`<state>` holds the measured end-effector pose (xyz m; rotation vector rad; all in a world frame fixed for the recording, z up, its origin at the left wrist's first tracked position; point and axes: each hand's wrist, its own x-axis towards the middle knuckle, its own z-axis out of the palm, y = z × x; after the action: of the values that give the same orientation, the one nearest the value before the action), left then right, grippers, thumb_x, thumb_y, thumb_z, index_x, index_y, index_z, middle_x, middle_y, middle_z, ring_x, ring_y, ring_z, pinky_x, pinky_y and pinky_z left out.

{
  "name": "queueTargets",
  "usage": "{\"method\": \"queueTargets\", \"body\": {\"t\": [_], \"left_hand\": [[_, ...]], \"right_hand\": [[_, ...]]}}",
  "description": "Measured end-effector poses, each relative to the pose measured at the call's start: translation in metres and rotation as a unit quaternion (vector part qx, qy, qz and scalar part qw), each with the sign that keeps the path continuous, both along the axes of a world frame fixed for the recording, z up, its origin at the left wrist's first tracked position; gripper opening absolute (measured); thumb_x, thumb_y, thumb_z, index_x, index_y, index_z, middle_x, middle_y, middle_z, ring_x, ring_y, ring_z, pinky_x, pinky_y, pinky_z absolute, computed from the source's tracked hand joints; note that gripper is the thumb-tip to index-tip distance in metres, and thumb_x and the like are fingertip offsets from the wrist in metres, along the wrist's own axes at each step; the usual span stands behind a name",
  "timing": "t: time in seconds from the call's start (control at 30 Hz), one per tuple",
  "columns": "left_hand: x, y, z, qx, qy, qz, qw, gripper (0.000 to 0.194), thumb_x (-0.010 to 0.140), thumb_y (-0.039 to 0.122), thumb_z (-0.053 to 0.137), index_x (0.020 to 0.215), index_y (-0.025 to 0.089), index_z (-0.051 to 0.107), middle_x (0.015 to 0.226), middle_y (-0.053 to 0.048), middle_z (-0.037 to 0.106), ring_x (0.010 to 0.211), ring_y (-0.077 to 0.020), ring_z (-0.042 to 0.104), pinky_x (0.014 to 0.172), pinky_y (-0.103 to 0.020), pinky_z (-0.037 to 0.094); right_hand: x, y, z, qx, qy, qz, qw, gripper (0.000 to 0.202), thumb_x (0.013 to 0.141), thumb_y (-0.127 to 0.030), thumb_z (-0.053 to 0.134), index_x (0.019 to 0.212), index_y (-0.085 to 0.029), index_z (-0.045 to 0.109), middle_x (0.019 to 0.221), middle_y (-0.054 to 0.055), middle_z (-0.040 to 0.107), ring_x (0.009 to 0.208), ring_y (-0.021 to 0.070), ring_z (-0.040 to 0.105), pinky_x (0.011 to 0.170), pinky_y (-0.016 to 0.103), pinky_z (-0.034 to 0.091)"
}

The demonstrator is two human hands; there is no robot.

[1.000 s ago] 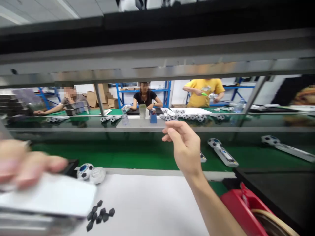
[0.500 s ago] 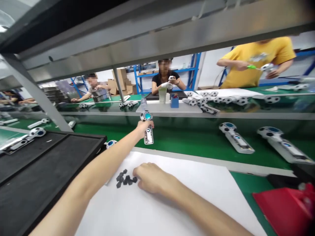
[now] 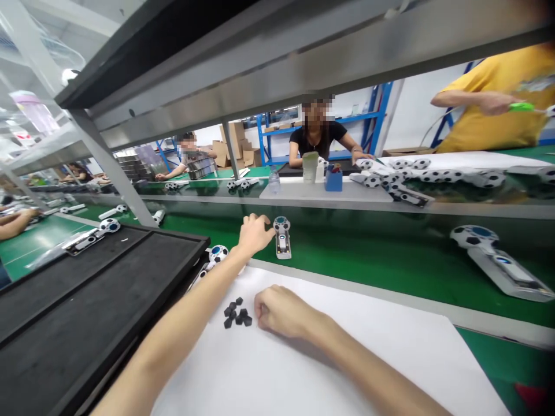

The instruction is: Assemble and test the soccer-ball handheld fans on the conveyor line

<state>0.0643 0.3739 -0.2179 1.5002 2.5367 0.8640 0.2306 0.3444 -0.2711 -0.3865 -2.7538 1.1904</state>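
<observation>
A white handheld device with a black-patterned football-shaped head and an open body (image 3: 282, 238) lies on the green worktop (image 3: 368, 254), its round end pointing away from the camera. The left hand (image 3: 255, 234) is just beside its head, open with the fingers loosely bent and not wrapped around it; whether a fingertip touches it is hard to tell. Nearer the camera, a large white paper sheet (image 3: 347, 364) carries a small cluster of flat black pentagon pieces (image 3: 237, 314). Just to the right of them, the right hand (image 3: 284, 312) is curled closed at the sheet; its fingertips are partly hidden, so whether it pinches a piece cannot be told. By the far corner of a black ridged tray (image 3: 108, 300) is another football-headed device (image 3: 218, 253), partly hidden by the left forearm, and one more (image 3: 93, 236) rests at the tray's far edge. A larger-looking device (image 3: 500, 263) lies at the right. Beyond, a person in a black top (image 3: 318, 136) sits behind a blue box (image 3: 333, 180), and a person in a yellow shirt (image 3: 503, 104) holds a green-handled tool (image 3: 521, 107).
</observation>
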Motion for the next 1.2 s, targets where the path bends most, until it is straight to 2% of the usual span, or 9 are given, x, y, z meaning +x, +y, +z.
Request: {"method": "queueTargets", "body": {"t": [0.17, 0.3, 0.47, 0.57, 0.67, 0.87, 0.97, 1.07, 1.2], "left_hand": [[0.014, -0.107, 0.015, 0.027, -0.004, 0.026, 0.999, 0.020, 0.090, 0.027, 0.055, 0.103, 0.015, 0.064, 0.112, -0.014, 0.060, 0.111, -0.0317, 0.053, 0.098, -0.050, 0.041], [0.041, -0.151, 0.014, 0.027, -0.144, -0.118, 0.982, 0.024, 0.093, 0.043, 0.056, 0.096, 0.022, 0.068, 0.093, -0.002, 0.069, 0.084, -0.0183, 0.064, 0.077, -0.030, 0.051], [0.058, -0.159, 0.014, 0.150, -0.271, -0.134, 0.941, 0.023, 0.092, 0.037, 0.060, 0.084, 0.016, 0.065, 0.079, -0.003, 0.069, 0.076, -0.0149, 0.064, 0.069, -0.025, 0.048], [0.053, -0.160, 0.017, 0.165, -0.344, -0.174, 0.908, 0.027, 0.091, 0.038, 0.062, 0.079, 0.014, 0.065, 0.072, -0.004, 0.068, 0.068, -0.0136, 0.061, 0.061, -0.024, 0.044], [0.047, -0.161, 0.018, 0.145, -0.412, -0.225, 0.871, 0.031, 0.089, 0.042, 0.065, 0.076, 0.014, 0.063, 0.068, -0.005, 0.067, 0.061, -0.0132, 0.059, 0.059, -0.025, 0.043], [0.043, -0.159, 0.008, 0.096, -0.390, -0.237, 0.885, 0.040, 0.089, 0.054, 0.057, 0.079, 0.016, 0.059, 0.067, -0.007, 0.066, 0.067, -0.0193, 0.064, 0.060, -0.028, 0.047], [0.036, -0.159, -0.001, 0.054, -0.310, -0.199, 0.928, 0.046, 0.092, 0.059, 0.045, 0.081, 0.017, 0.059, 0.073, -0.009, 0.068, 0.071, -0.0219, 0.066, 0.063, -0.031, 0.050], [0.023, -0.163, -0.014, 0.030, -0.150, -0.064, 0.986, 0.037, 0.096, 0.048, 0.041, 0.095, 0.016, 0.060, 0.101, -0.013, 0.066, 0.098, -0.0284, 0.062, 0.087, -0.041, 0.049], [0.005, -0.165, -0.039, -0.040, 0.052, 0.094, 0.993, 0.033, 0.086, 0.023, 0.056, 0.118, 0.011, 0.055, 0.124, -0.022, 0.052, 0.122, -0.0421, 0.043, 0.099, -0.057, 0.038]], "right_hand": [[0.005, 0.027, 0.022, -0.172, 0.096, -0.067, 0.978, 0.004, 0.072, -0.019, 0.067, 0.070, -0.016, 0.065, 0.064, 0.000, 0.061, 0.059, 0.0138, 0.054, 0.058, 0.027, 0.040], [0.008, 0.020, 0.047, -0.312, 0.170, -0.090, 0.930, 0.031, 0.075, -0.043, 0.072, 0.080, -0.015, 0.061, 0.066, 0.001, 0.063, 0.060, 0.0144, 0.060, 0.065, 0.030, 0.052], [0.011, -0.002, 0.061, -0.398, 0.200, -0.056, 0.894, 0.041, 0.070, -0.050, 0.080, 0.080, -0.014, 0.063, 0.067, 0.005, 0.068, 0.059, 0.0161, 0.064, 0.062, 0.031, 0.054], [0.013, -0.001, 0.061, -0.410, 0.212, -0.018, 0.887, 0.038, 0.074, -0.049, 0.079, 0.075, -0.013, 0.067, 0.069, 0.005, 0.068, 0.058, 0.0135, 0.061, 0.059, 0.028, 0.051], [0.014, 0.004, 0.060, -0.405, 0.221, 0.035, 0.887, 0.035, 0.079, -0.046, 0.076, 0.092, -0.013, 0.074, 0.069, 0.005, 0.068, 0.058, 0.0134, 0.060, 0.057, 0.027, 0.046], [0.009, -0.006, 0.052, -0.396, 0.250, 0.060, 0.881, 0.026, 0.079, -0.040, 0.079, 0.087, -0.016, 0.074, 0.067, 0.002, 0.064, 0.065, 0.0206, 0.069, 0.053, 0.028, 0.036], [0.006, -0.008, 0.048, -0.402, 0.253, 0.027, 0.879, 0.028, 0.076, -0.042, 0.081, 0.080, -0.018, 0.068, 0.065, 0.000, 0.065, 0.060, 0.0177, 0.066, 0.055, 0.028, 0.039], [0.003, -0.002, 0.044, -0.382, 0.266, -0.037, 0.885, 0.029, 0.071, -0.039, 0.085, 0.074, -0.017, 0.067, 0.073, 0.002, 0.068, 0.064, 0.0140, 0.062, 0.065, 0.029, 0.048], [0.003, 0.014, 0.039, -0.333, 0.259, -0.099, 0.901, 0.028, 0.071, -0.038, 0.083, 0.075, -0.015, 0.068, 0.067, 0.004, 0.067, 0.064, 0.0156, 0.061, 0.068, 0.031, 0.050]]}}
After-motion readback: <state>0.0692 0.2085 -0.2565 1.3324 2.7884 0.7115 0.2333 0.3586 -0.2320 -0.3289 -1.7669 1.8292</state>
